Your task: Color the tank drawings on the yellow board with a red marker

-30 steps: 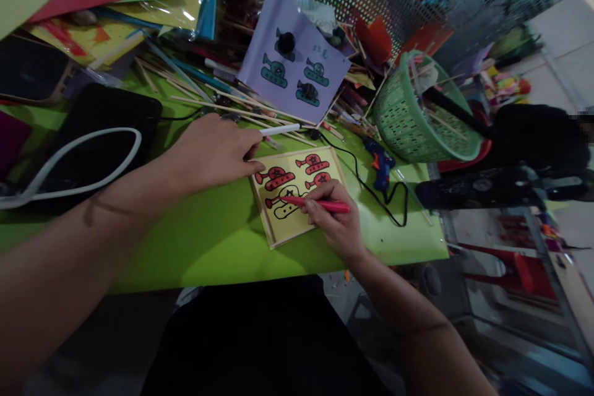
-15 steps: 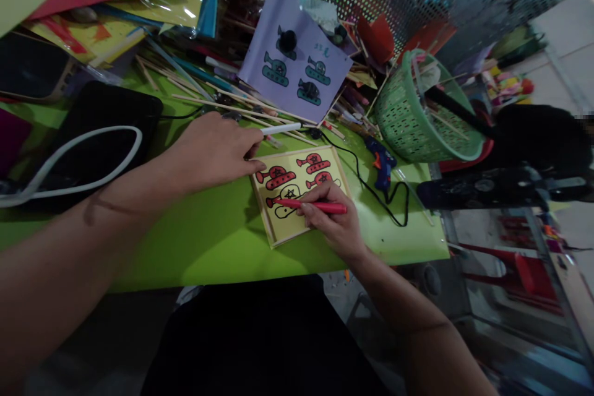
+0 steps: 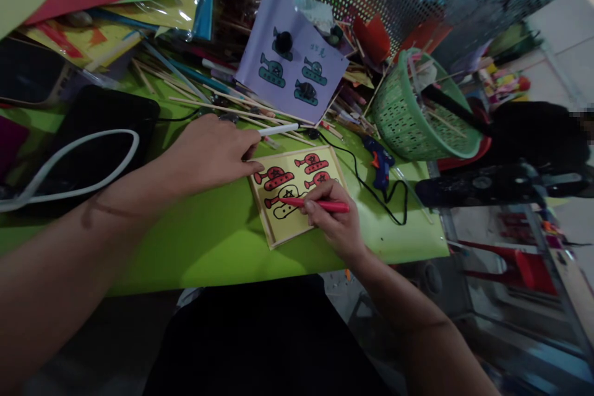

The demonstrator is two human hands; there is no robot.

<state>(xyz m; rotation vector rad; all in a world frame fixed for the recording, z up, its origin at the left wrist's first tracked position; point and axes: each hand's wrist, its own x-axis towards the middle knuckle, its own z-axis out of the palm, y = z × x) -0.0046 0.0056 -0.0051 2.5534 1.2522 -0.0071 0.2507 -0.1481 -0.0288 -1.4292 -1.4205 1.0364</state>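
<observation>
My right hand point(image 3: 331, 213) is closed around a red marker point(image 3: 327, 205), its tip on a yellow card point(image 3: 301, 226) in a shallow wooden frame. On the card are several black-outlined drawings with stars; the upper ones are coloured red. The drawing under the tip point(image 3: 288, 204) is red at its left end and yellow elsewhere. My left hand point(image 3: 223, 148) lies at the frame's upper left corner, thumb stretched onto the edge and apart from the bent index finger. By its fingertips is a white stick-shaped piece point(image 3: 281, 130); whether they touch it, I cannot tell.
Behind the card lie wooden sticks point(image 3: 223, 105) and a purple sheet point(image 3: 283, 80) with similar drawings. To the right are a blue glue gun point(image 3: 381, 164) with a black cord and a green basket point(image 3: 399, 117). A black object point(image 3: 106, 124) with a white loop sits left.
The marker tip has moved slightly right along the lower left drawing, and a little more of it is red. My left hand stays by the frame's corner. The view has shifted slightly.
</observation>
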